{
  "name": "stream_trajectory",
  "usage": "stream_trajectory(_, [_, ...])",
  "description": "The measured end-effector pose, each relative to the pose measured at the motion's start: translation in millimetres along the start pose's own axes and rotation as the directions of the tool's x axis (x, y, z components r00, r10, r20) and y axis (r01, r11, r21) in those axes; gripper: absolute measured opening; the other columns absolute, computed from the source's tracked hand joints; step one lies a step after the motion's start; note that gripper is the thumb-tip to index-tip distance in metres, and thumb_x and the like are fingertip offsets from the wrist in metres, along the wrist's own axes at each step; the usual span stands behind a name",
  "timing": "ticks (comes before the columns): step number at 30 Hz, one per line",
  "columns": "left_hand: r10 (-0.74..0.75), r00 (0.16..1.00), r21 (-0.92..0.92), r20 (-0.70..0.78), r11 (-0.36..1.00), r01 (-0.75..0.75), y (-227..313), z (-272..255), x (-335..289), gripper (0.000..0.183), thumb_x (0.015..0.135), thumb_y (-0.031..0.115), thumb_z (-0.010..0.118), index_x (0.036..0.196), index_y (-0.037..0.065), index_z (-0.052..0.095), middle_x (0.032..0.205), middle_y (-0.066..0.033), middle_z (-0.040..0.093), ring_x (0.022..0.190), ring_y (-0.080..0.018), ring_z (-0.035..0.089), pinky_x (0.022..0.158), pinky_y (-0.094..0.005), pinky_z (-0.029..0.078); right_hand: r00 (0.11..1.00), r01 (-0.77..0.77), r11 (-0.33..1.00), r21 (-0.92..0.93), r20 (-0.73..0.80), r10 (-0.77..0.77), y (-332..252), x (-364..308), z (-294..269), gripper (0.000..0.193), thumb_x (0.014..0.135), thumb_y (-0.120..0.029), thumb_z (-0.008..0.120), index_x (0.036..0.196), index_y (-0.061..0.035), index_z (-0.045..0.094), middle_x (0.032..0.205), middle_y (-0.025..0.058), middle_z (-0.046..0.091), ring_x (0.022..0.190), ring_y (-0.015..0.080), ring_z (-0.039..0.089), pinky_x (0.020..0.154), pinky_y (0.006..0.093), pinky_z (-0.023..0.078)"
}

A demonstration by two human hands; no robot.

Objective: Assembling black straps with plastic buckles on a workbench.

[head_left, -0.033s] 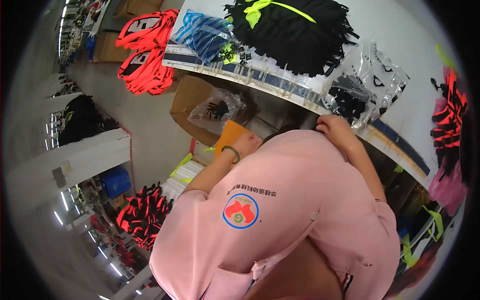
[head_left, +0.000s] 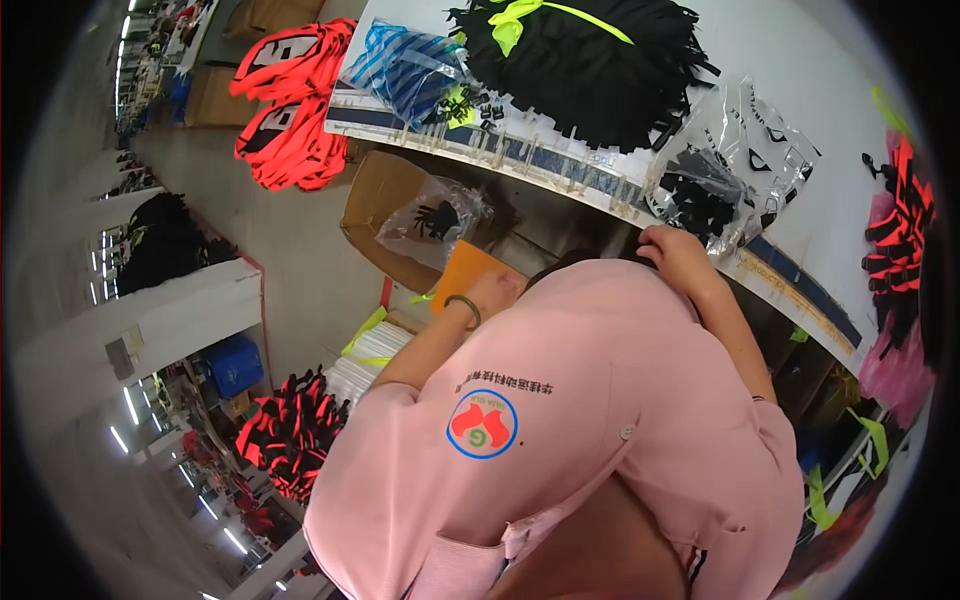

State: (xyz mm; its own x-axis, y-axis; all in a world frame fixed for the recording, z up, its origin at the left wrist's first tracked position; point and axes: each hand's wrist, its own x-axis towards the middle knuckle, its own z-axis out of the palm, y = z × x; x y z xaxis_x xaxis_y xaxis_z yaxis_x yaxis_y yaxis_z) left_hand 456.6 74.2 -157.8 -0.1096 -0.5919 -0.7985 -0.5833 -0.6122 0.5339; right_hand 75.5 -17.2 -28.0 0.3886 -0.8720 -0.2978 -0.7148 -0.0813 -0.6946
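My left hand (head_left: 493, 293) is low in front of the table, its fingers closed at a flat orange sheet (head_left: 462, 275) that stands up behind it. My upper body hides part of that hand's fingertips. My right hand (head_left: 672, 252) is at the table's front edge (head_left: 625, 205), with the fingers curled in; whatever lies between them cannot be made out. Just beyond it on the table is a clear plastic bag (head_left: 745, 165) with black pieces inside. An open cardboard box (head_left: 375, 215) with a clear bag and a black item stands below the table, near my left hand.
On the table lie a large bundle of black strips (head_left: 590, 75) with a yellow-green tie and a blue striped packet (head_left: 405, 70). Red-orange bundles (head_left: 290, 145) hang at the left. Red and black bundles (head_left: 900, 220) are at the far right. A white stack (head_left: 360, 365) stands by my left forearm.
A little more of the orange sheet shows beside my left hand. My right hand keeps its place at the table edge.
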Motion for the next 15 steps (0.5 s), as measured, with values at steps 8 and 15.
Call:
stream_trajectory(8, [-0.003, 0.996, -0.033, -0.087, 0.999, 0.000, -5.2, 19.8, -23.7, 0.023, 0.086, 0.026, 0.058, 0.083, 0.003, 0.060, 0.070, -0.0077, 0.058, 0.067, -0.0157, 0.053, 0.064, -0.0312, 0.045, 0.991, 0.019, 0.994, -0.106, 0.134, -0.004, 6.2, 24.0, 25.6, 0.021, 0.078, -0.021, 0.064, 0.090, -0.0034, 0.063, 0.088, 0.0164, 0.064, 0.083, 0.0344, 0.060, 0.072, 0.0410, 0.047])
stream_trajectory(15, [-0.007, 0.996, 0.012, -0.088, 1.000, 0.008, -13.4, -1.0, -20.6, 0.027, 0.088, 0.027, 0.057, 0.092, 0.001, 0.060, 0.080, -0.0072, 0.062, 0.075, -0.0169, 0.057, 0.068, -0.0304, 0.046, 0.975, 0.140, 0.990, 0.006, 0.175, -0.139, 1.2, 35.0, 65.6, 0.022, 0.078, -0.025, 0.065, 0.086, -0.0051, 0.063, 0.081, 0.0153, 0.064, 0.082, 0.0325, 0.061, 0.070, 0.0419, 0.047])
